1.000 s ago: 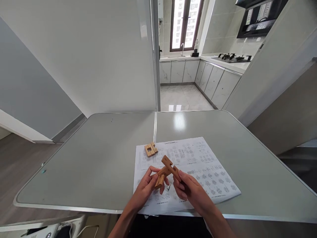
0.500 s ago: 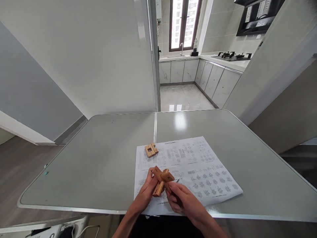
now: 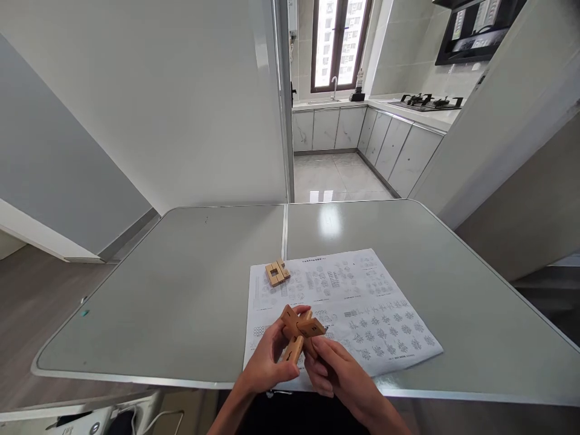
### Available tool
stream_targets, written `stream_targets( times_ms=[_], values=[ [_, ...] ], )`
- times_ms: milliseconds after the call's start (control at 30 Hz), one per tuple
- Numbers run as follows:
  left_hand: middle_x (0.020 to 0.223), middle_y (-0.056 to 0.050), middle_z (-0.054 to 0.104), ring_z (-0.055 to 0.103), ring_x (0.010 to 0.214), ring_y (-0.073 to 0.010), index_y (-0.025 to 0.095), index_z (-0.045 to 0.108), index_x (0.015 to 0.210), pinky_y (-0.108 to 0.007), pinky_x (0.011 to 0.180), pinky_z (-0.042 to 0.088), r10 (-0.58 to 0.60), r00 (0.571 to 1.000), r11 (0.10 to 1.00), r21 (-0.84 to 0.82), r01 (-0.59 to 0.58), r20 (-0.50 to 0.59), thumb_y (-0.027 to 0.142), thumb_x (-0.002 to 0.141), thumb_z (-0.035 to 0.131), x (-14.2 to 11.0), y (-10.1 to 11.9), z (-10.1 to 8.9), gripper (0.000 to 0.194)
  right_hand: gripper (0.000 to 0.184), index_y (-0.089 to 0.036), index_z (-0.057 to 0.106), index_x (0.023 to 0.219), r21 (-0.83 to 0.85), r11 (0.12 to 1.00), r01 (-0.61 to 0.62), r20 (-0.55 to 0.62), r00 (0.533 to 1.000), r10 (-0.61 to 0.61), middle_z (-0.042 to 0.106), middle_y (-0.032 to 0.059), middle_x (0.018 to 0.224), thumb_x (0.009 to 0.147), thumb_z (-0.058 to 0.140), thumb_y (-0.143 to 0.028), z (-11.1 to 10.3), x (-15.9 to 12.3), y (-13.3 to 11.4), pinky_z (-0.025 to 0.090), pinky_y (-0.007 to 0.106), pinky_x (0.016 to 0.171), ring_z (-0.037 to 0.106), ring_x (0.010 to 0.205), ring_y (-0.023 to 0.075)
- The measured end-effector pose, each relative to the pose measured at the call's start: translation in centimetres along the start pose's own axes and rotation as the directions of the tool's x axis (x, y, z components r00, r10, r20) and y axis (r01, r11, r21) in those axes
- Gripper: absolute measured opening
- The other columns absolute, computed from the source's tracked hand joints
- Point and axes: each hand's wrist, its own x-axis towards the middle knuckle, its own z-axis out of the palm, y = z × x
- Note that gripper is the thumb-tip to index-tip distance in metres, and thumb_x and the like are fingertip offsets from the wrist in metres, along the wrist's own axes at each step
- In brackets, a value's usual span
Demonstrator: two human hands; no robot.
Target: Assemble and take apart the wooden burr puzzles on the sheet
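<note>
Both hands hold one wooden burr puzzle (image 3: 298, 327) of crossing, numbered pieces, just above a printed sheet near the table's front edge. My left hand (image 3: 268, 357) grips it from the left, thumb below a lower arm and fingers behind. On the right side, my right hand (image 3: 334, 367) pinches a lower arm between thumb and curled fingers. The printed instruction sheet (image 3: 385, 320) is covered in small diagrams. On its upper left corner rest some loose notched wooden puzzle pieces (image 3: 277, 273), lying close together.
The grey table (image 3: 172, 302) has a metal rim and a seam down its middle. A tiny green bit (image 3: 84, 313) lies near the left edge. Beyond the table, a doorway opens onto a kitchen with a gas stove (image 3: 428, 102). White items and a cable sit below at left.
The wooden puzzle has turned a little in my hands. My left hand has shifted its grip, its thumb now lower and its fingers reaching behind the puzzle. The loose pieces stay put.
</note>
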Motion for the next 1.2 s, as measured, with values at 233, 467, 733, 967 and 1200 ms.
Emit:
stream_targets(
  times_ms=[233, 467, 733, 967, 1200],
  values=[
    [0.103, -0.008, 0.063, 0.059, 0.091, -0.0243, 0.019, 0.054, 0.146, -0.038, 0.09, 0.049, 0.039, 0.999, 0.999, 0.017, -0.039, 0.016, 0.078, 0.06, 0.087, 0.1, 0.0, -0.1, 0.11, 0.053, -0.02, 0.05, 0.075, -0.025, 0.999, 0.033, 0.137, 0.99, -0.029, 0.029, -0.0087, 0.064, 0.097, 0.063, -0.067, -0.5, -0.5, 1.4, 0.025, 0.023, 0.047, 0.028, 0.049, 0.0067],
    [0.122, -0.014, 0.064, 0.062, 0.108, -0.0342, 0.022, 0.052, 0.15, -0.045, 0.099, 0.049, 0.002, 0.999, 0.999, 0.05, -0.004, 0.05, 0.082, 0.06, 0.083, -0.2, 0.1, -0.2, 0.113, 0.055, -0.02, 0.053, 0.078, -0.049, 0.999, 0.014, 0.138, 0.99, -0.007, 0.032, -0.0078, 0.064, 0.095, 0.064, -0.07, -0.1, -1.1, 0.6, 0.025, 0.024, 0.048, 0.029, 0.049, 0.0066],
    [0.115, -0.01, 0.067, 0.059, 0.106, -0.0262, 0.025, 0.052, 0.149, -0.041, 0.103, 0.045, 0.115, 0.943, 0.86, 0.506, 0.062, -0.312, 0.066, 0.097, 0.058, -0.8, 0.8, -1.1, 0.067, 0.055, -0.018, 0.06, 0.08, -0.127, 0.991, 0.039, -0.194, 0.979, -0.064, 0.036, -0.0063, 0.063, 0.093, 0.065, -0.072, -0.2, -2.2, -1.6, 0.026, 0.025, 0.052, 0.03, 0.053, 0.0085],
    [0.091, -0.003, 0.067, 0.063, 0.087, -0.0207, 0.023, 0.067, 0.121, -0.033, 0.087, 0.051, 0.148, 0.855, 0.776, 0.595, 0.211, -0.497, 0.049, 0.102, 0.056, -2.2, 0.7, -2.6, 0.034, 0.052, -0.019, 0.061, 0.079, -0.215, 0.971, 0.1, -0.425, 0.886, -0.185, 0.036, -0.0058, 0.065, 0.087, 0.072, -0.069, -3.5, -1.9, -6.2, 0.025, 0.027, 0.052, 0.029, 0.055, 0.0101],
    [0.092, -0.004, 0.071, 0.068, 0.089, -0.022, 0.023, 0.067, 0.121, -0.032, 0.081, 0.054, 0.069, 0.847, 0.785, 0.553, 0.281, -0.527, 0.051, 0.099, 0.06, -2.5, -0.3, -3.3, 0.036, 0.054, -0.019, 0.062, 0.075, -0.529, 0.842, 0.109, -0.516, 0.747, -0.421, 0.042, -0.0045, 0.064, 0.085, 0.069, -0.072, -9.1, 0.3, -9.8, 0.031, 0.028, 0.051, 0.036, 0.054, 0.0121]
  ],
)
